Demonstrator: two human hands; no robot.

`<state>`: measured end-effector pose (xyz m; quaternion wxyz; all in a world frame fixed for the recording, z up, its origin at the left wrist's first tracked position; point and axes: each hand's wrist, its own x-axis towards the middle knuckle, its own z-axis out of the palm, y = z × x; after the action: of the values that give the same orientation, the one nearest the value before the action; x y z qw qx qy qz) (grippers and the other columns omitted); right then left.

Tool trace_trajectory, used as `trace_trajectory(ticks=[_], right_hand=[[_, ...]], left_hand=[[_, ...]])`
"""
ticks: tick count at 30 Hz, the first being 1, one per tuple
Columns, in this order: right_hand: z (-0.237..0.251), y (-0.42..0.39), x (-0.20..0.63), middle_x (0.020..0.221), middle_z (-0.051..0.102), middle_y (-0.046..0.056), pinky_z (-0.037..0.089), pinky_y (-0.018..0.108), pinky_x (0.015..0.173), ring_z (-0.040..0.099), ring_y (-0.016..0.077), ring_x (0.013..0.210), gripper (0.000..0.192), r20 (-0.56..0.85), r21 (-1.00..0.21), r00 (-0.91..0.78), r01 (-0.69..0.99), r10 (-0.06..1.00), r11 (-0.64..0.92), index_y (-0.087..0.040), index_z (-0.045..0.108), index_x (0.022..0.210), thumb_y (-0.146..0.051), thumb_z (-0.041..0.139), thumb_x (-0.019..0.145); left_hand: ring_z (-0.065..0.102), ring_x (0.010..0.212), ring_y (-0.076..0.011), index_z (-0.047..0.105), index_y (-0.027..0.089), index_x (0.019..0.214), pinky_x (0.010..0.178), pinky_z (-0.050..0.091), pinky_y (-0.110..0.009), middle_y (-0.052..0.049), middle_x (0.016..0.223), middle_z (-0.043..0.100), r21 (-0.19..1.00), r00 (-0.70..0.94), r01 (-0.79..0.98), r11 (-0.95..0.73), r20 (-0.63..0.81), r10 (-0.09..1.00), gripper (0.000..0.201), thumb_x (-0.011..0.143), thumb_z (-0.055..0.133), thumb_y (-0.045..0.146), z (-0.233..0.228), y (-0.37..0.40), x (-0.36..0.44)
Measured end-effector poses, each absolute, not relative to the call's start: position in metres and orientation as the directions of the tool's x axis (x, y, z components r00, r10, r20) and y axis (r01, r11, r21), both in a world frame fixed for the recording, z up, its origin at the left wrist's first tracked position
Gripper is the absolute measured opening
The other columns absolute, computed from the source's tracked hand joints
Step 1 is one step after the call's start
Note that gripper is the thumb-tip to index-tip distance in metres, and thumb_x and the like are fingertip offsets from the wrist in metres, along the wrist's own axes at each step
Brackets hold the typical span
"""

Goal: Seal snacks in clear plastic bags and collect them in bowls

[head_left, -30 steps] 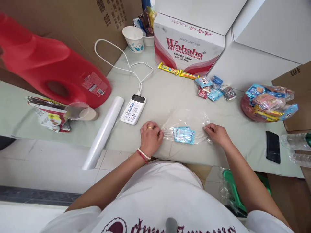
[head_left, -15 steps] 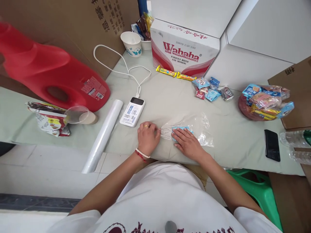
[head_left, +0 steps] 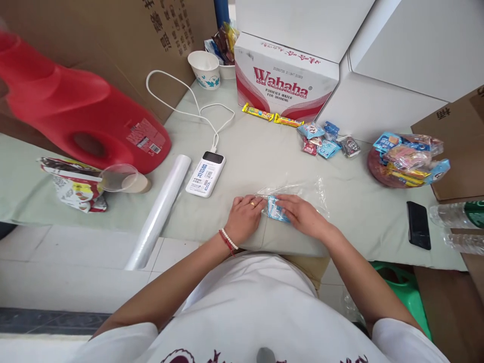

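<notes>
A small blue packet (head_left: 277,210) lies on the table close to my body, among clear plastic film (head_left: 315,194) that spreads out behind it and to its right. My left hand (head_left: 245,218), with a ring and a beaded bracelet, is closed on the film's gathered left end, right beside the packet. From the other side, my right hand (head_left: 304,218) has its bent fingers over the packet's right part, gripping it through the film. The fingertips of both hands are partly hidden.
A roll of plastic film (head_left: 161,212) and a power bank (head_left: 206,174) with a white cable lie left. Behind are several small snack packets (head_left: 328,147) and a Wahaha carton (head_left: 285,80). Rightward are a snack bowl (head_left: 378,171) and phone (head_left: 418,225). A red jug (head_left: 124,108) stands left.
My left hand has moved right, up to the packet. The right hand, flat over the packet before, has shifted right with its fingers bent, and more of the packet shows.
</notes>
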<state>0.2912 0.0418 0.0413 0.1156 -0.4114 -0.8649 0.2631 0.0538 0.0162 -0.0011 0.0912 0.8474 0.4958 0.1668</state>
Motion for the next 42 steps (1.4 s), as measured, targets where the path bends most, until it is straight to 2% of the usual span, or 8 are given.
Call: trace_trajectory(ticks=[4,7,13,18,23,26,36,42], right_hand=[[0.052,0.08,0.303,0.137,0.066,0.011,0.054,0.045,0.103,0.061,0.0261,0.12,0.042,0.058,-0.394,-0.471,0.799,0.88,0.454,-0.02,0.071,0.13,-0.01,0.048,0.097],[0.048,0.111,0.303,0.141,0.06,0.01,0.052,0.045,0.101,0.056,0.0262,0.115,0.048,0.053,-0.324,-0.549,0.781,0.834,0.534,-0.023,0.072,0.13,-0.006,0.056,0.088],[0.039,0.159,0.295,0.115,0.071,0.008,0.045,0.041,0.1,0.054,0.0242,0.104,0.016,-0.039,-0.439,-0.718,0.637,0.695,0.634,-0.022,0.081,0.098,-0.023,0.067,0.09],[0.05,0.184,0.291,0.096,0.074,0.007,0.042,0.034,0.094,0.055,0.021,0.096,0.019,-0.097,-0.566,-0.716,0.611,0.691,0.554,-0.017,0.075,0.096,-0.031,0.062,0.094],[0.058,0.196,0.283,0.102,0.072,0.007,0.036,0.035,0.102,0.058,0.0198,0.102,0.023,-0.029,-0.585,-0.737,0.56,0.675,0.586,-0.016,0.072,0.095,-0.034,0.058,0.095],[0.064,0.194,0.275,0.099,0.071,0.006,0.042,0.029,0.089,0.061,0.0169,0.091,0.024,-0.048,-0.623,-0.706,0.574,0.707,0.531,-0.015,0.069,0.1,-0.034,0.054,0.097],[0.1,0.129,0.236,0.102,0.071,0.008,0.029,0.03,0.063,0.064,0.0198,0.087,0.031,-0.056,-0.109,-0.588,0.807,0.807,0.581,-0.019,0.068,0.106,-0.039,0.044,0.109],[0.066,0.056,0.214,0.092,0.069,0.007,0.032,0.031,0.062,0.063,0.0193,0.082,0.033,-0.084,-0.156,-0.501,0.86,0.861,0.485,-0.021,0.069,0.103,-0.034,0.039,0.11]], left_hand=[[0.059,0.121,-0.0285,0.066,0.023,0.131,0.091,0.042,-0.048,-0.009,0.143,0.066,0.349,0.441,0.818,-0.457,0.128,0.888,0.04,0.096,0.05,0.014,-0.003,0.017,0.051],[0.058,0.124,-0.029,0.068,0.026,0.129,0.092,0.042,-0.047,-0.008,0.146,0.064,0.376,0.428,0.819,-0.433,0.103,0.898,0.04,0.095,0.051,0.013,-0.004,0.016,0.052],[0.057,0.124,-0.0284,0.069,0.028,0.129,0.094,0.041,-0.047,-0.008,0.145,0.064,0.413,0.432,0.804,-0.429,0.091,0.897,0.038,0.097,0.052,0.016,-0.005,0.017,0.051],[0.055,0.127,-0.0288,0.07,0.028,0.127,0.096,0.04,-0.047,-0.007,0.144,0.065,0.413,0.434,0.8,-0.435,0.101,0.895,0.036,0.098,0.051,0.016,-0.006,0.018,0.051],[0.052,0.131,-0.0292,0.07,0.024,0.122,0.1,0.037,-0.049,-0.008,0.145,0.065,0.42,0.441,0.792,-0.443,0.108,0.891,0.034,0.097,0.05,0.013,-0.001,0.021,0.054],[0.057,0.124,-0.0285,0.066,0.023,0.127,0.096,0.039,-0.048,-0.009,0.142,0.066,0.438,0.412,0.8,-0.409,0.095,0.906,0.034,0.099,0.049,0.017,0.004,0.026,0.058],[0.06,0.117,-0.031,0.057,0.016,0.139,0.085,0.049,-0.039,-0.018,0.131,0.06,0.495,0.044,0.864,-0.092,0.107,0.993,0.049,0.095,0.058,0.037,0.007,0.054,0.076],[0.067,0.087,-0.0255,0.074,0.022,0.093,0.07,0.045,-0.034,-0.01,0.096,0.073,0.513,0.098,0.858,-0.019,-0.129,0.987,0.024,0.093,0.05,0.027,0.012,0.07,0.059]])
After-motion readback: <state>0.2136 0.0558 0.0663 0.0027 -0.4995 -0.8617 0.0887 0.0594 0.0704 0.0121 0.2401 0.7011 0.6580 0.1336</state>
